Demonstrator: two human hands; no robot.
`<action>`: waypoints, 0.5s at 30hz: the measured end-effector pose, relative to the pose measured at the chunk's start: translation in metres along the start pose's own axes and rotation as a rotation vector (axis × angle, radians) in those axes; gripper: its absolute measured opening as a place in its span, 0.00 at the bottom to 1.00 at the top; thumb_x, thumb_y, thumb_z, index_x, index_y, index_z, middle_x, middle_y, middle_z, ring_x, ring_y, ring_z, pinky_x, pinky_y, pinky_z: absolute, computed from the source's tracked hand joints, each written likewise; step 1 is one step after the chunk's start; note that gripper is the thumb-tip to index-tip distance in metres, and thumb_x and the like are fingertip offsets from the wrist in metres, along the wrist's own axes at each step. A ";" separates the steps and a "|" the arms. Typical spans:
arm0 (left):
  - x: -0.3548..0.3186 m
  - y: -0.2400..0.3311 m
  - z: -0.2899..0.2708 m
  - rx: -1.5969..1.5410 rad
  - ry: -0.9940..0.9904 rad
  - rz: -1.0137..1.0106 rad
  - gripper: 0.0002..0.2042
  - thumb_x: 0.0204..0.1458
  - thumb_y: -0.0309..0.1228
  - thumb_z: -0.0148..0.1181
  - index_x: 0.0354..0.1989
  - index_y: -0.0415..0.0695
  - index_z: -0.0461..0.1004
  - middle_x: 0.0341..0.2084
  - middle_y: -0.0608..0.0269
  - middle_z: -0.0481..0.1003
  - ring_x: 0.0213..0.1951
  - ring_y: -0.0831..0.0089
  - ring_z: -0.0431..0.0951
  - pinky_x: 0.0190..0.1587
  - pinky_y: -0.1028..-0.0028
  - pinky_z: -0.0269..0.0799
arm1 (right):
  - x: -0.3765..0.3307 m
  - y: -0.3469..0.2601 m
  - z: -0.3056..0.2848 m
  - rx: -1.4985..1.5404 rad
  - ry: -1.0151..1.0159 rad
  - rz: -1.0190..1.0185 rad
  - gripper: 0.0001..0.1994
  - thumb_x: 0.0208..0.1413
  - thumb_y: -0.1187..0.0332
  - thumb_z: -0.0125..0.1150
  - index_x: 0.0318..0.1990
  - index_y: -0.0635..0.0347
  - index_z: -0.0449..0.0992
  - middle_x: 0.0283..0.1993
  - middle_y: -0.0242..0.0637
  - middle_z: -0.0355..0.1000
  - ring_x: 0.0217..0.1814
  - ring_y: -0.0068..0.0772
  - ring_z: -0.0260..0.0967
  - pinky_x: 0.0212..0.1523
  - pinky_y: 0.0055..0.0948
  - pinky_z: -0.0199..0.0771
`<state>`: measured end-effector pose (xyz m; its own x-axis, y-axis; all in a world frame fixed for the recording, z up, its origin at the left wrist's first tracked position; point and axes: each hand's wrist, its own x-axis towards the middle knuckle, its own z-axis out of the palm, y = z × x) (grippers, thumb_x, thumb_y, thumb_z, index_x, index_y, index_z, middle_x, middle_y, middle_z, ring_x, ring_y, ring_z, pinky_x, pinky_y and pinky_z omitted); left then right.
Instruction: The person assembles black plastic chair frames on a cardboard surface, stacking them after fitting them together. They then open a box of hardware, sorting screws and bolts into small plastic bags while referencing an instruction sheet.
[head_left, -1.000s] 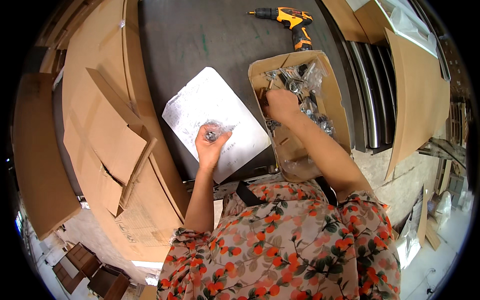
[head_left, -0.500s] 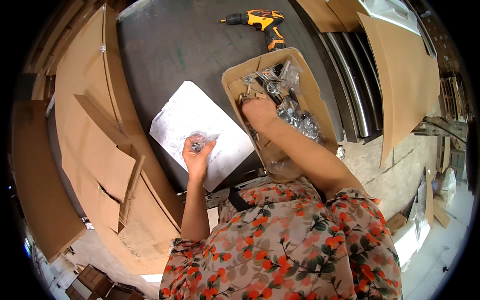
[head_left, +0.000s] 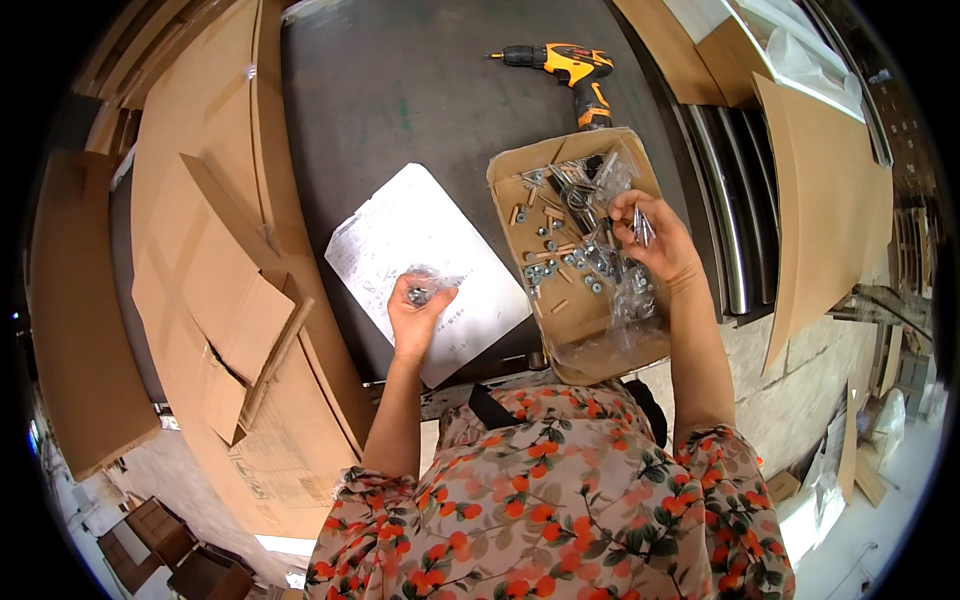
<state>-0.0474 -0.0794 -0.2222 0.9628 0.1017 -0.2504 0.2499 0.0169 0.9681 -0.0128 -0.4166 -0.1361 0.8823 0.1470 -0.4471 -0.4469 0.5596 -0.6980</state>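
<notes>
My left hand (head_left: 418, 318) is closed around a small clear plastic bag (head_left: 424, 290) with metal pieces inside, over a white sheet of paper (head_left: 470, 262) covered in small marks. On the right, my right hand (head_left: 662, 240) pinches several slim silver metal pieces, perhaps screws (head_left: 642, 228), above the right side of an open cardboard box (head_left: 625, 348). Inside the box lie loose wooden dowels (head_left: 559, 306), small round metal fittings (head_left: 540, 270), screws and clear plastic bags of hardware (head_left: 632, 300).
A yellow and black cordless drill (head_left: 572, 68) lies beyond the box on the dark tabletop (head_left: 400, 90). Large cardboard cartons (head_left: 205, 270) flank the table on the left. Dark panels with shiny edges (head_left: 722, 210) and a cardboard sheet (head_left: 825, 200) stand at the right.
My right hand has moved right and up from the box's left side, now showing silver pieces in its fingers. My left hand keeps its hold on the bag. The view has shifted slightly.
</notes>
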 end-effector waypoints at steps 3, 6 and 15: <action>0.001 0.000 0.000 -0.034 -0.017 -0.026 0.13 0.37 0.20 0.68 0.29 0.43 0.68 0.27 0.70 0.71 0.30 0.82 0.70 0.34 0.81 0.68 | 0.029 -0.001 0.002 -0.422 0.127 -0.004 0.13 0.55 0.60 0.55 0.29 0.60 0.74 0.22 0.22 0.63 0.22 0.17 0.58 0.18 0.15 0.57; 0.000 0.006 0.001 -0.039 -0.019 -0.055 0.13 0.38 0.20 0.68 0.29 0.43 0.68 0.27 0.70 0.71 0.31 0.82 0.70 0.35 0.81 0.68 | 0.071 0.022 0.023 -0.951 0.160 -0.269 0.11 0.52 0.62 0.58 0.28 0.61 0.75 0.23 0.28 0.70 0.25 0.24 0.67 0.25 0.24 0.67; -0.002 0.005 0.000 -0.040 -0.020 -0.031 0.14 0.37 0.20 0.68 0.31 0.43 0.69 0.26 0.72 0.71 0.29 0.83 0.69 0.33 0.82 0.66 | 0.125 0.050 0.048 -2.232 0.091 -0.433 0.05 0.44 0.70 0.55 0.29 0.58 0.75 0.26 0.43 0.74 0.32 0.44 0.74 0.33 0.40 0.74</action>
<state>-0.0478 -0.0792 -0.2164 0.9566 0.0802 -0.2801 0.2759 0.0593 0.9594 0.0823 -0.3314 -0.1996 0.9619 0.2465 -0.1181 0.2470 -0.9690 -0.0110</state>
